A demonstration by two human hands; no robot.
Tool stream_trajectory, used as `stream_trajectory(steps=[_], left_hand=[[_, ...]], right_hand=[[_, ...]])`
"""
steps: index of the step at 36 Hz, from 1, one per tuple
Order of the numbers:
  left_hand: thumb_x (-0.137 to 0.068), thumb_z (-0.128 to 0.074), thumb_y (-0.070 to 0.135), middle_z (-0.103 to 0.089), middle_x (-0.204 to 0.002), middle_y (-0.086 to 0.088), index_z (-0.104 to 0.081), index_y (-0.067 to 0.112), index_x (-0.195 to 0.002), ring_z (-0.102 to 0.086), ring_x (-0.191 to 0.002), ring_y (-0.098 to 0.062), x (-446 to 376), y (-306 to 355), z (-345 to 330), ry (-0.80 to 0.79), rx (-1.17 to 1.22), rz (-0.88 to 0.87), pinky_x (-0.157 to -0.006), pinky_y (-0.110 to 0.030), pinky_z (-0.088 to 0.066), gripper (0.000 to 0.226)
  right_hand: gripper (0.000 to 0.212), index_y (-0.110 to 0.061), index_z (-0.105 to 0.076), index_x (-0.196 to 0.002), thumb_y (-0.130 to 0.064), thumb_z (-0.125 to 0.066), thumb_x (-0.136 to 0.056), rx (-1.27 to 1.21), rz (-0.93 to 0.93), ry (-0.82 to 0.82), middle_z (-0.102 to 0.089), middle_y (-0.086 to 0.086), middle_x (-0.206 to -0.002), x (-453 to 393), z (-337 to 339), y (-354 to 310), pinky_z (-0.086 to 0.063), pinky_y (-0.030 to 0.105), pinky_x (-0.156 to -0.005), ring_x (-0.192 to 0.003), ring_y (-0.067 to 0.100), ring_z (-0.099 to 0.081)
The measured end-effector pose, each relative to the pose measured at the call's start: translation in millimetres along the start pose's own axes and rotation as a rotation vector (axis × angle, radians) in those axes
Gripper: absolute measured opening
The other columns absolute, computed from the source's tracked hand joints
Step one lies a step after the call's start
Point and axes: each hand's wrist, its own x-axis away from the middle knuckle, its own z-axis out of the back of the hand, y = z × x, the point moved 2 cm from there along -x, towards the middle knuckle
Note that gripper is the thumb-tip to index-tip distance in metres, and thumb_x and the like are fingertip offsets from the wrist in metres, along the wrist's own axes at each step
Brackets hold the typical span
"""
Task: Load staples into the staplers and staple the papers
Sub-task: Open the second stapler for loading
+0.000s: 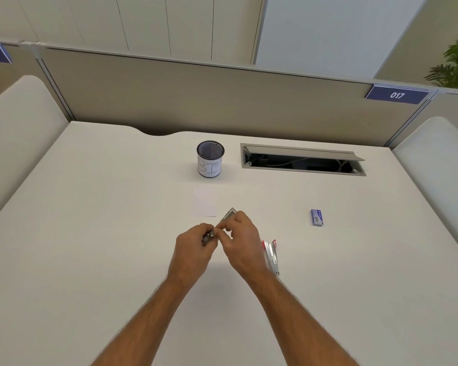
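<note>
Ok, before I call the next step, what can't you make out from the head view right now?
- Metal stapler: mostly hidden by both hands; whether staples are loaded can't be told.
- What the left hand and right hand pinch: too small, hidden by fingers.
- Red-and-white stapler: partly behind the right wrist.
- Staple box: print too small.
- Paper: washed out against the desk.

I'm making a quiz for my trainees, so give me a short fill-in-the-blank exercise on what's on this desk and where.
1. The sign on the partition reads ____.
2. Both the left hand and the right hand grip one small ____ stapler.
3. The red-and-white stapler lies on the desk beside the ____ wrist.
4. The mesh cup stands just left of the desk's open ____ hatch.

Missing words: 017; metal; right; cable
</note>
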Motion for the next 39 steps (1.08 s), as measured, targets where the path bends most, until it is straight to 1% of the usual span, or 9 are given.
stream_trajectory(steps=[6, 13, 17, 20, 22, 26, 32, 36, 39], left_hand=[[-0.089, -0.067, 0.008, -0.071, -0.082, 0.01, -0.074, 0.019, -0.097, -0.064, -0.078, -0.006, -1, -4, 0, -0.033, -0.051, 0.014, -0.068, -0.012, -0.047, 0.015], [-0.09, -0.065, 0.007, -0.073, -0.083, 0.006, -0.074, 0.016, -0.095, -0.066, -0.079, -0.014, -1, -4, -1, -0.036, -0.085, 0.021, -0.069, -0.019, -0.049, 0.014], [-0.089, -0.064, 0.006, -0.072, -0.082, 0.004, -0.074, 0.015, -0.094, -0.065, -0.079, -0.015, -1, -4, -1, -0.036, -0.091, 0.028, -0.069, -0.021, -0.049, 0.014], [-0.088, -0.064, 0.005, -0.071, -0.08, 0.002, -0.073, 0.015, -0.092, -0.064, -0.077, -0.018, 0, -3, 0, -0.038, -0.095, 0.034, -0.069, -0.023, -0.048, 0.014], [-0.088, -0.064, 0.005, -0.072, -0.081, 0.003, -0.073, 0.015, -0.092, -0.064, -0.077, -0.017, 0, -3, 0, -0.048, -0.098, 0.039, -0.068, -0.024, -0.048, 0.014], [-0.088, -0.064, 0.007, -0.072, -0.081, 0.006, -0.073, 0.018, -0.093, -0.065, -0.077, -0.013, 0, -5, 0, -0.06, -0.102, 0.051, -0.068, -0.025, -0.051, 0.015], [-0.09, -0.064, 0.012, -0.071, -0.075, 0.006, -0.072, 0.017, -0.09, -0.065, -0.072, -0.015, -1, -2, 0, -0.047, -0.094, 0.053, -0.066, -0.032, -0.053, 0.01], [-0.092, -0.065, 0.022, -0.066, -0.066, 0.003, -0.066, 0.017, -0.082, -0.058, -0.061, -0.018, 0, -3, -2, 0.0, -0.113, 0.083, -0.059, -0.034, -0.05, 0.011], [-0.089, -0.064, 0.025, -0.062, -0.061, -0.003, -0.06, 0.016, -0.078, -0.048, -0.054, -0.02, 1, -9, -4, 0.05, -0.138, 0.14, -0.055, -0.042, -0.05, 0.015]], right_hand=[[0.016, -0.014, -0.076, -0.091, -0.024, -0.064, -0.093, 0.083, -0.01, -0.097, -0.054, -0.009, -0.094, -5, 1, -8, -0.049, 0.03, -0.079, -0.094, 0.012, -0.057], [0.015, -0.014, -0.077, -0.089, -0.021, -0.064, -0.09, 0.084, -0.087, -0.111, -0.061, -0.005, -0.097, -6, -1, -10, -0.05, 0.027, -0.076, -0.087, 0.012, -0.06], [0.013, -0.014, -0.079, -0.084, -0.014, -0.065, -0.084, -0.012, -0.188, -0.095, -0.07, -0.006, -0.086, -3, -2, -12, -0.055, 0.029, -0.071, -0.079, 0.011, -0.066], [0.012, -0.012, -0.078, -0.082, -0.012, -0.066, -0.083, -0.076, -0.238, -0.087, -0.072, -0.004, -0.081, -1, -2, -12, -0.051, 0.021, -0.063, -0.076, 0.011, -0.067], [0.012, -0.012, -0.077, -0.082, -0.012, -0.065, -0.083, -0.097, -0.245, -0.09, -0.072, -0.004, -0.079, -1, -1, -11, -0.045, 0.017, -0.059, -0.074, 0.011, -0.066], [0.015, -0.015, -0.073, -0.077, -0.014, -0.061, -0.086, -0.034, -0.189, -0.127, -0.066, -0.009, -0.075, -1, -5, -10, -0.045, 0.02, -0.058, -0.068, 0.007, -0.061], [0.02, -0.013, -0.063, -0.103, -0.02, -0.044, -0.103, 0.144, -0.056, -0.14, -0.053, -0.001, -0.114, 6, -13, -5, -0.051, 0.031, -0.082, -0.103, 0.013, -0.05], [0.018, -0.014, -0.06, -0.105, -0.017, -0.042, -0.104, 0.126, -0.064, -0.14, -0.049, 0.001, -0.115, 7, -13, -6, -0.051, 0.033, -0.084, -0.106, 0.017, -0.048], [0.013, -0.021, -0.057, -0.099, -0.018, -0.045, -0.105, 0.024, -0.122, -0.132, -0.049, -0.001, -0.11, 6, -10, -7, -0.046, 0.025, -0.083, -0.105, 0.016, -0.051]])
